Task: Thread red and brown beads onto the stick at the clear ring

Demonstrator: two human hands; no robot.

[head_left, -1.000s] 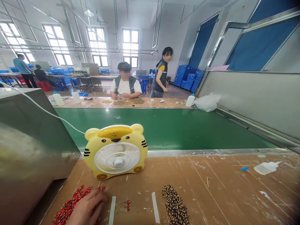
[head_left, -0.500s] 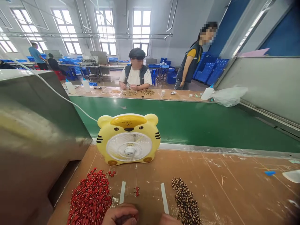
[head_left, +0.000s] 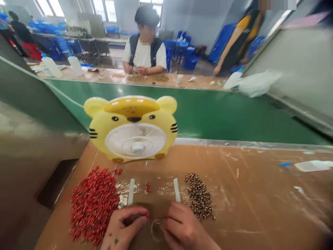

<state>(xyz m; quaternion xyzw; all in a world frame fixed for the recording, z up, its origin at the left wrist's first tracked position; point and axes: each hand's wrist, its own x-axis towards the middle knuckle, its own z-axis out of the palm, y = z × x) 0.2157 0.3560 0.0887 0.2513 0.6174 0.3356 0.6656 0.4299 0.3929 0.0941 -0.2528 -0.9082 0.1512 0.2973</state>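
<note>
My left hand [head_left: 127, 225] is closed, thumb and forefinger pinching a small red bead [head_left: 147, 215]. My right hand [head_left: 183, 225] faces it with bent fingers pressed together. A thin, pale looped cord [head_left: 156, 230] hangs at the right fingertips; blur hides where its ends go. Beside my left hand lies a large pile of red beads [head_left: 95, 205] with gold-coloured bits. A smaller pile of dark and gold beads [head_left: 199, 196] lies just beyond my right hand. Between two pale tape strips [head_left: 131, 191], a few red pieces [head_left: 147, 188] rest on the brown tabletop.
A yellow animal-faced fan [head_left: 134, 130] stands behind the piles, against a green divider [head_left: 208, 114]. A metal cabinet [head_left: 39, 146] bounds the left side. A white plastic piece [head_left: 312, 166] lies far right. Across the divider, one person [head_left: 147, 45] sits and another [head_left: 234, 45] stands.
The view has tipped down and come nearer, so both hands show more fully. The right hand has come in towards the left, and the looped cord is now visible between them.
</note>
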